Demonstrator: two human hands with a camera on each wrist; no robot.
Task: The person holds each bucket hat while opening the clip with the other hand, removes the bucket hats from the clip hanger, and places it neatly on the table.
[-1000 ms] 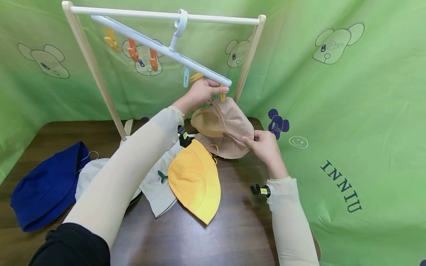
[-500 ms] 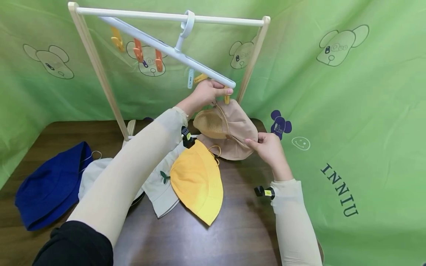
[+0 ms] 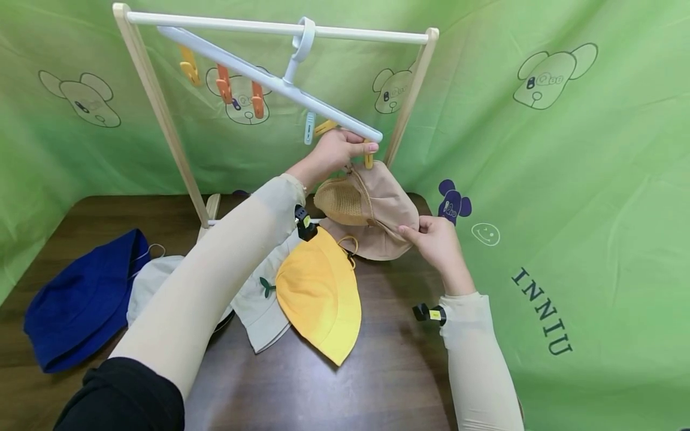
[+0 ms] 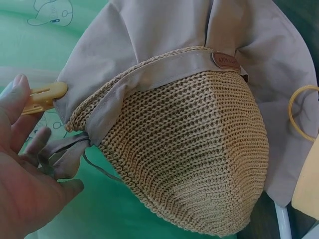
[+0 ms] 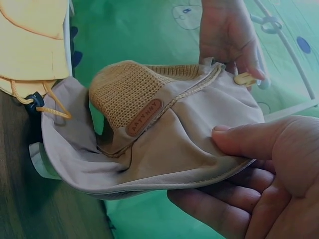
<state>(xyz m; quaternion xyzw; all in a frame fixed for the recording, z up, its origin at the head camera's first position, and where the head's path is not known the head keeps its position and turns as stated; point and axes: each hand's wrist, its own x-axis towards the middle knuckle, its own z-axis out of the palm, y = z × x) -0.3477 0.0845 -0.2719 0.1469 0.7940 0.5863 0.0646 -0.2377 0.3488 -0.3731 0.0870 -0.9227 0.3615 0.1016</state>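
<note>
A beige sun hat with a woven straw crown and a brown label hangs tilted below the right end of a pale blue hanger. At that end, a yellow clothespin bites the edge of its brim. My left hand pinches this clothespin between thumb and forefinger, the other fingers beside the hat's fabric tie. Lower down, my right hand holds the brim, thumb on top and fingers underneath, as the right wrist view shows.
The hanger hooks over a wooden rack's white bar. More clothespins hang from it, including an orange one and a light blue one. A yellow hat, a light grey hat and a blue hat lie on the table.
The head view has shifted slightly, so everything appears a little further right. Both hands keep their grips, and the beige hat stays where it was under the hanger.
</note>
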